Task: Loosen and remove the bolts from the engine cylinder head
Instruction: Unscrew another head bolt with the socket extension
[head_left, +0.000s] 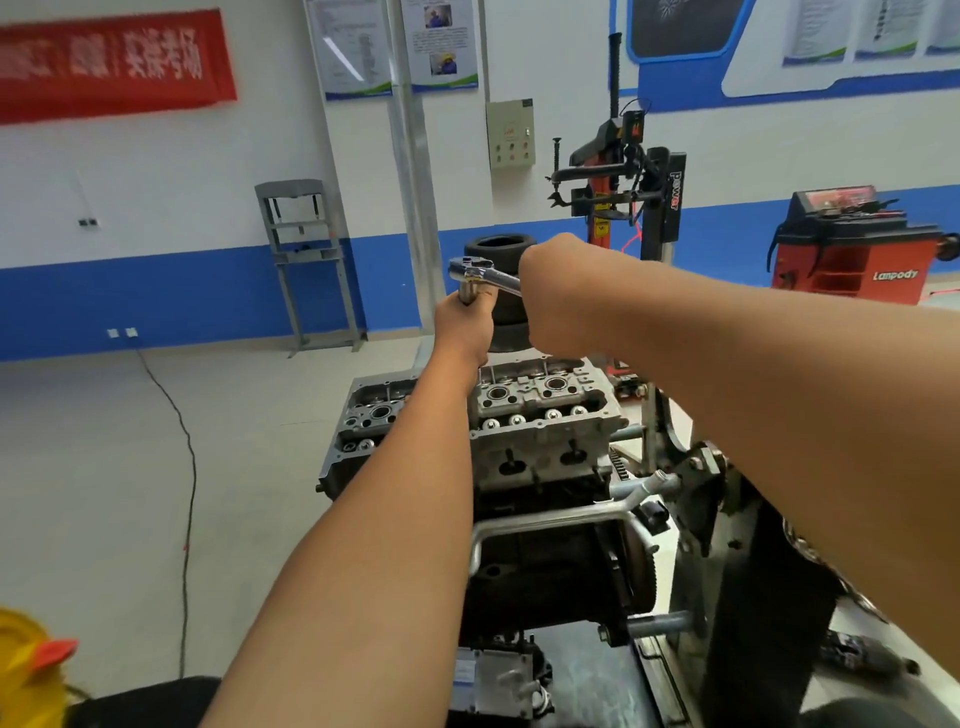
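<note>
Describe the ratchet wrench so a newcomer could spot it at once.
Find the grey cylinder head on the engine stand at centre. Directly above it, both hands meet: the left hand grips an upright extension bar, the right hand the handle. The ratchet wrench is the only shiny chrome tool there.

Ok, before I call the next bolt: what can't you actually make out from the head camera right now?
- Bolt and socket end: hidden in the head view behind the left hand and forearm.
- Ratchet handle: covered by the right hand; only the ratchet's head shows.
- Cylinder head middle: blocked by the left forearm, so bolts left there cannot be counted.
- Red banner text: blurred.
</note>
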